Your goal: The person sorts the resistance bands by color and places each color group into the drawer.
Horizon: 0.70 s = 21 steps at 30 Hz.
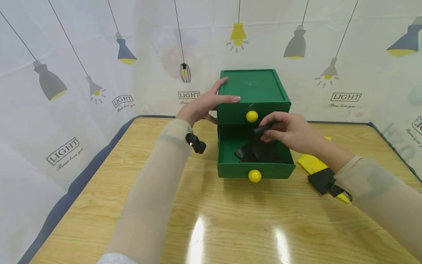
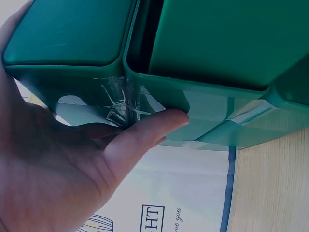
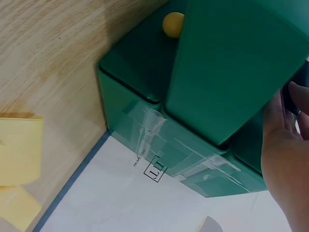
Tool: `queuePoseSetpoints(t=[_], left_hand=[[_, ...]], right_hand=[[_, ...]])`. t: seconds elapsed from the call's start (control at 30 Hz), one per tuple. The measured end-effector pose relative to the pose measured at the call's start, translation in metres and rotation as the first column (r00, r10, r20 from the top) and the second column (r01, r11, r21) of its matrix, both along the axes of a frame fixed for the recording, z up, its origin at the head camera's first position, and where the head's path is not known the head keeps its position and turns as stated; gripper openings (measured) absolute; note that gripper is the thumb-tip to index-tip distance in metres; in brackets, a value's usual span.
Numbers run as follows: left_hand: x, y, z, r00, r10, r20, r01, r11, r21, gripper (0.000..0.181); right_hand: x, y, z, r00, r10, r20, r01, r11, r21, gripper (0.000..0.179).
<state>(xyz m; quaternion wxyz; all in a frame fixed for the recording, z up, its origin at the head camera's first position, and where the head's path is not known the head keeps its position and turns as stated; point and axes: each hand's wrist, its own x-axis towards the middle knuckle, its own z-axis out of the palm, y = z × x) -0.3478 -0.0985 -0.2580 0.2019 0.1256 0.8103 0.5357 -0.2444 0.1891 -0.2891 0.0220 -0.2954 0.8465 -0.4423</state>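
A green drawer unit (image 1: 252,86) with yellow knobs stands on the table, its drawer (image 1: 227,170) below the top one pulled out. My left hand (image 1: 206,104) rests on the unit's upper left edge, fingers spread over the top and side. In the left wrist view the thumb (image 2: 149,133) lies straight along the taped side. Over the pulled-out drawer, my right hand (image 1: 290,132) pinches a black limp piece (image 1: 260,131) between thumb and fingers. More black material (image 1: 263,152) lies below it inside the drawer. The right wrist view mostly hides the pinched piece behind the hand.
A yellow folded item (image 1: 308,163) lies on the wooden table (image 1: 211,220) right of the unit, partly under the right wrist's camera. A closed drawer with a yellow knob (image 3: 173,25) sits beneath the pulled-out one. A lamp-printed white curtain (image 1: 148,47) hangs behind the table's back edge.
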Motion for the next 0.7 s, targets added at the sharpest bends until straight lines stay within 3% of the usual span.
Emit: queuePoseSetpoints(t=[0.7], left_hand=[[0.000,-0.001,-0.002,1.000,0.000,-0.014,0.000,1.000,-0.003,0.101]], right_hand=[[-0.008,-0.007,-0.017,0.997,0.060,0.049,-0.063,0.996,0.058,0.017]])
